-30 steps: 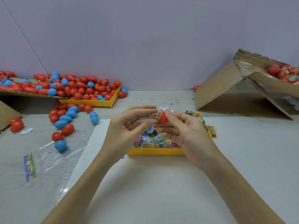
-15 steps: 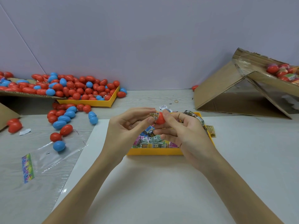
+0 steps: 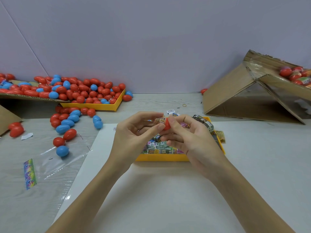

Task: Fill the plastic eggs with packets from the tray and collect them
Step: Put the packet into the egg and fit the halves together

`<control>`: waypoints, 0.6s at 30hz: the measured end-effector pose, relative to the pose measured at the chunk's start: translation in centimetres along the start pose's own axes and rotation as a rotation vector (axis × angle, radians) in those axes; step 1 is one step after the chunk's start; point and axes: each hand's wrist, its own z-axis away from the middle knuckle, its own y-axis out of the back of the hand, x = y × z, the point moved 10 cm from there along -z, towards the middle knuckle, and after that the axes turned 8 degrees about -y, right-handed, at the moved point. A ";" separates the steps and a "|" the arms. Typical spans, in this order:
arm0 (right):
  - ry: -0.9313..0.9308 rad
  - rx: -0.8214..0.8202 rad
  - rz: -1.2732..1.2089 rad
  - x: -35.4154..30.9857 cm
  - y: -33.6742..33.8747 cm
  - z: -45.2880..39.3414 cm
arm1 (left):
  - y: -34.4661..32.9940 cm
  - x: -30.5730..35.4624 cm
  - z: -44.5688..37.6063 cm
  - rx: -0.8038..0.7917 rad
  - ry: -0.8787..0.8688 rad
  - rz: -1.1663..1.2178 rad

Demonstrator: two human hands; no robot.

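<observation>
Egg half: I see a red plastic egg half point(image 3: 167, 124) held up between my two hands, above the far side of the packet tray.
Packet: a small printed packet point(image 3: 159, 121) sits at the egg half's left edge, partly pushed in; how far in I cannot tell.
Right hand: my right hand point(image 3: 190, 140) pinches the egg half, thumb point(image 3: 174, 122) on its top right, curled fingers beneath it.
Left hand: my left hand point(image 3: 133, 137) pinches the packet, thumb tip point(image 3: 160, 127) touching the egg half's lower left, index finger arched over the packet's top.
Other fingers: the remaining left fingers curl loosely behind the thumb; the right ones fold under the egg half.
Tray: a yellow tray point(image 3: 161, 158) of mixed colourful packets lies directly below my fingers on a white sheet point(image 3: 159, 190).
Stray packets: a few hang over the tray's edge just right of my right hand point(image 3: 220, 136).
Loose eggs: red and blue eggs point(image 3: 67, 125) lie scattered well to the left of my left hand.
Egg pile: a second yellow tray point(image 3: 101, 107), heaped with eggs, sits farther left and back.
Plastic bag: a clear bag point(image 3: 55, 158) lies flat, left of my left forearm.
Cardboard box: a tipped box point(image 3: 235, 98) holding filled eggs stands far to the right of my right hand.
</observation>
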 end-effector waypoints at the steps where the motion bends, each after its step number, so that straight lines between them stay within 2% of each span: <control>1: -0.002 -0.006 -0.001 0.0 0.0 0.0 | 0.0 0.1 0.0 0.004 -0.005 -0.010; 6: -0.043 -0.050 -0.040 0.5 -0.4 0.0 | 0.2 0.9 0.0 0.006 -0.099 -0.114; 12: -0.088 -0.014 -0.078 1.0 -0.1 0.0 | -0.1 3.6 0.6 0.025 -0.392 -0.470; 18: -0.087 -0.051 0.009 0.9 -0.6 0.2 | -0.3 4.7 1.4 0.067 -0.571 -0.735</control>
